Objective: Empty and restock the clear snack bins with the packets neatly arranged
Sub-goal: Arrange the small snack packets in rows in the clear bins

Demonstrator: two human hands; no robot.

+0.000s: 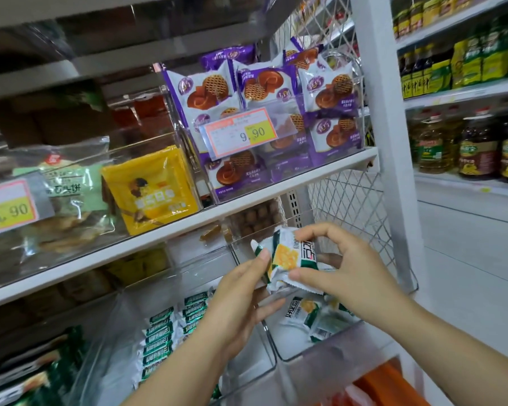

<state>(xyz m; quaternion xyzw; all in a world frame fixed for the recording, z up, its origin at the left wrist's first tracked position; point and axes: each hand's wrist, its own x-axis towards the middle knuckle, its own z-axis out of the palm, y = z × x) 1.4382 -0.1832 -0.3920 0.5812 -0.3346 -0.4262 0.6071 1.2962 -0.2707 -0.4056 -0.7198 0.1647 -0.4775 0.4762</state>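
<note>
Both hands hold a small stack of green-and-white snack packets [291,259], each with a yellow picture on its face, in front of the lower shelf. The left hand [241,300] grips the stack's left edge, thumb pressed on the front and fingers curled underneath. The right hand [343,268] pinches the stack from the other side, forefinger hooked over the top and thumb against the bottom corner. How many packets are in the stack is hard to tell, as they overlap; it looks like two or three.

The stack is directly above the right clear bin [305,354], where a few loose packets [314,315] of the same kind lie jumbled at the bottom. Just beside it on the left, the middle clear bin [269,350] holds standing packets [159,338] lined up in two tidy rows, green edges facing up.

On the white shelf board [276,191] above, a clear bin of purple pastry packets [332,92] carries a price tag [241,133] reading 9.90. To its left a yellow packet [150,186] stands against the front of another bin. A white wire mesh panel [352,200] closes the shelf's right end, and cooking oil bottles [478,148] stand on the neighbouring shelving further right.
</note>
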